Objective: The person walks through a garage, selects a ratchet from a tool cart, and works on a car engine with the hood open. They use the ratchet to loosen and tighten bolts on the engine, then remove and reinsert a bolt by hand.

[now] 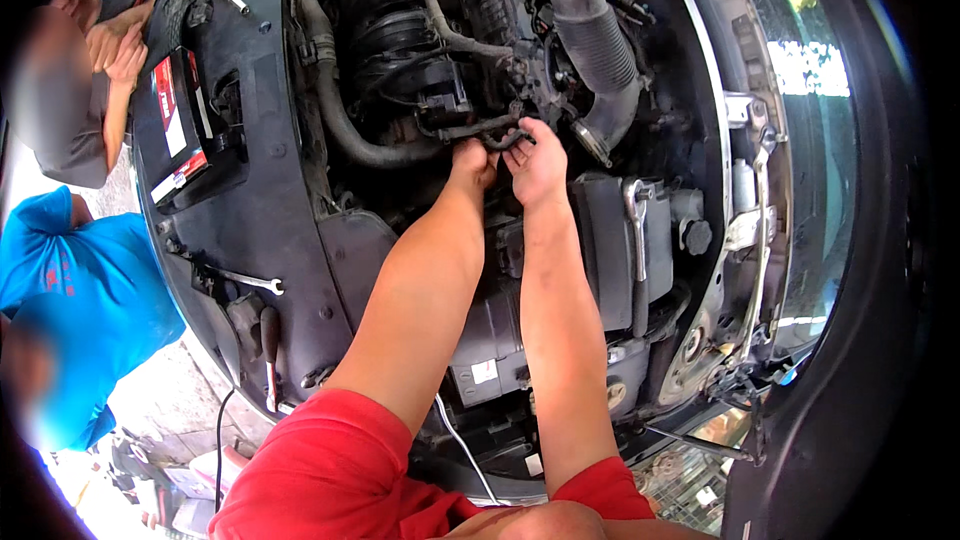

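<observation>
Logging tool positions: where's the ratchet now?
Head view, right of centre: the ratchet lies on the dark grey box, just right of the right forearm.

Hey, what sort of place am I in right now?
Most likely a car repair workshop or yard: there's an exposed engine, a ratchet lying to the right, and an open-ended wrench on the black front panel.

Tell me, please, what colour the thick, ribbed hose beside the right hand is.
The thick, ribbed hose is dark grey; it shows best in the head view.
</observation>
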{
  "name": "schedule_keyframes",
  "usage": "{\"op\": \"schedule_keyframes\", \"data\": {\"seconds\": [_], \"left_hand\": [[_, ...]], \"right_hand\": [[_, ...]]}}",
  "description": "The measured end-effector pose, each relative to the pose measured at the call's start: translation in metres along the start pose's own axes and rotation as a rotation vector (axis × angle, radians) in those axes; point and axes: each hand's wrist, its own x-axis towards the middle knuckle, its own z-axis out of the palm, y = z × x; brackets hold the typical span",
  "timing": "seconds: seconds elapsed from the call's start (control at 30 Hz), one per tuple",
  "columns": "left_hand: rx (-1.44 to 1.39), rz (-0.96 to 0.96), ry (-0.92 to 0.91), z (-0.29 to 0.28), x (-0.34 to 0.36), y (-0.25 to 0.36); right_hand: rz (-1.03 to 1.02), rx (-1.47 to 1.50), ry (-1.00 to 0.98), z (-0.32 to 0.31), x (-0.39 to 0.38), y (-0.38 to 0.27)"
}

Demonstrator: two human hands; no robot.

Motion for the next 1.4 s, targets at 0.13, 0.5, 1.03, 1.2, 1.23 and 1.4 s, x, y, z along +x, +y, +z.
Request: {"op": "schedule_keyframes", "data": {"seconds": [0.13,0.5,1.03,1.2,1.23,1.4], "left_hand": [[-0.119,-0.067,0.06,-0.009,0.016,-0.015],[-0.237,0.027,0.102,0.01,0.0,-0.01],[-0.24,0.011,0.197,0.024,-0.01,-0.004],[-0.208,0.065,0.217,0.027,-0.009,-0.011],[-0.193,0.07,0.223,0.028,-0.008,-0.012],[-0.241,0.026,0.281,0.032,-0.012,-0.015]], "right_hand": [[-0.173,-0.703,-0.043,-0.015,0.015,0.002],[-1.192,-1.771,-0.498,0.05,0.033,-0.041],[-1.132,-2.401,-0.609,0.076,0.086,-0.025],[-1.068,-2.427,-0.638,0.087,0.08,-0.031],[-1.018,-2.446,-0.629,0.09,0.075,-0.032],[-0.945,-2.607,-0.708,0.084,0.062,-0.04]]}}
